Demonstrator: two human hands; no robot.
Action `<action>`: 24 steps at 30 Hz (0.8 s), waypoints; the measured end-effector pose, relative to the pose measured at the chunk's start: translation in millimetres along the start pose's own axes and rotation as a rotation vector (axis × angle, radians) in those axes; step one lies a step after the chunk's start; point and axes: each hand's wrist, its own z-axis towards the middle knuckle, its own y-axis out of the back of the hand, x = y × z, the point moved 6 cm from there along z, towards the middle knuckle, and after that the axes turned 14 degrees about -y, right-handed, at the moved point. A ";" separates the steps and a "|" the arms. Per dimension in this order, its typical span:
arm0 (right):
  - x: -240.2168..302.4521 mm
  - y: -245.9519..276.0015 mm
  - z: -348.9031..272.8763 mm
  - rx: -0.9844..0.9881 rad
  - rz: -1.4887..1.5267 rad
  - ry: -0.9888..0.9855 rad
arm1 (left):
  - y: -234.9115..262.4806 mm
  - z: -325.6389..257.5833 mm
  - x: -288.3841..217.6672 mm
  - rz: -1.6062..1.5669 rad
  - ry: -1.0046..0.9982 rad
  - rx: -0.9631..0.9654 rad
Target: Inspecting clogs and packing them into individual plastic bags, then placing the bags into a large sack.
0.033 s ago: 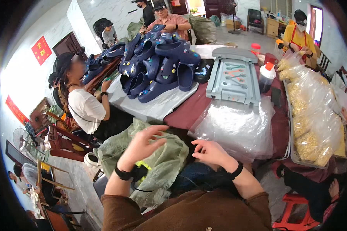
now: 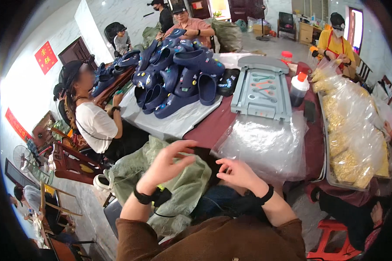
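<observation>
Hardly any shift against the earlier picture: both hands in the same place, same pose.

Left hand [image 2: 167, 163] raised above the lap, fingers spread and loosely bent, holding nothing. Right hand [image 2: 237, 174] lower and just beside it, fingers curled inward, also empty as far as can be seen; perhaps pinching something thin, but too small to tell. Black bands on both wrists.

Under the left hand, a green sack [image 2: 183, 191], crumpled, leaning against the near edge of the table [image 2: 213, 126]. Just beyond the right hand, a heap of clear plastic bags [image 2: 265, 143], hanging over that same near edge.

For good handling, probably best to keep the fingers relaxed, to take only the top bag at its edge, and to hold the sack mouth steady with the other hand so that the thin film does not slip.

Farther on the dark red table: a pile of navy clogs [image 2: 178, 74] on a grey sheet toward the far left corner, a grey plastic tray [image 2: 261, 89] in the middle, a dark bottle with a red cap [image 2: 298, 89] beside it, and bags of yellow pieces [image 2: 357, 139] along the right edge.

Around the table, several people seated, one in a white shirt [image 2: 96, 124] at the left edge. Pale marble walls, dark wooden doors, a red stool [image 2: 335, 243] at bottom right.
</observation>
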 end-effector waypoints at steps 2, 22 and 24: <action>2.1 16.8 -7.5 -0.104 -0.008 0.003 | -27.0 30.6 -14.0 -0.221 -0.116 -0.020; -114.8 122.2 -46.7 -0.825 -0.128 -0.123 | -21.4 240.0 254.1 0.596 0.285 -0.296; -121.8 123.8 -45.1 -0.817 -0.068 -0.129 | -6.5 255.9 258.2 0.793 0.162 -0.363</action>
